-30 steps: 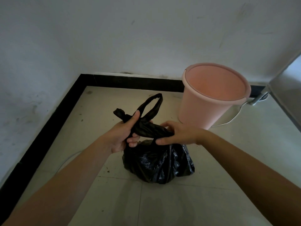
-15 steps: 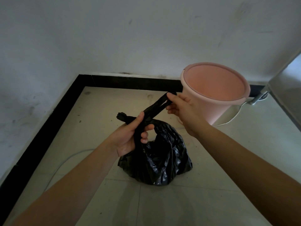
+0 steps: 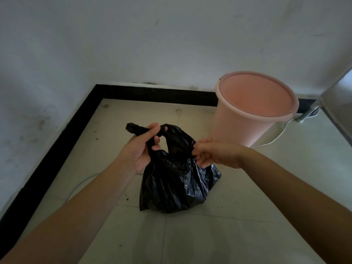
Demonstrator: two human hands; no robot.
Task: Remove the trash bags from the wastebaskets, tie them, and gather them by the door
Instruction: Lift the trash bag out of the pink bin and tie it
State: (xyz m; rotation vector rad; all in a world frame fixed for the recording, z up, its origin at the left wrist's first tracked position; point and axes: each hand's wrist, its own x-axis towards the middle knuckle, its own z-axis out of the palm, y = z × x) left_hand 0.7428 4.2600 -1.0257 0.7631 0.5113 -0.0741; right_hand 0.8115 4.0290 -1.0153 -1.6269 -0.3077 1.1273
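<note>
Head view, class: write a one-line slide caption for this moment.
Both hands, left hand and right hand, grip the black trash bag on the floor beside the pink wastebasket.

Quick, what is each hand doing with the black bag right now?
Left hand: closed around one twisted handle of the black trash bag.
Right hand: fingers pinching the bag's other side near the top.
</note>
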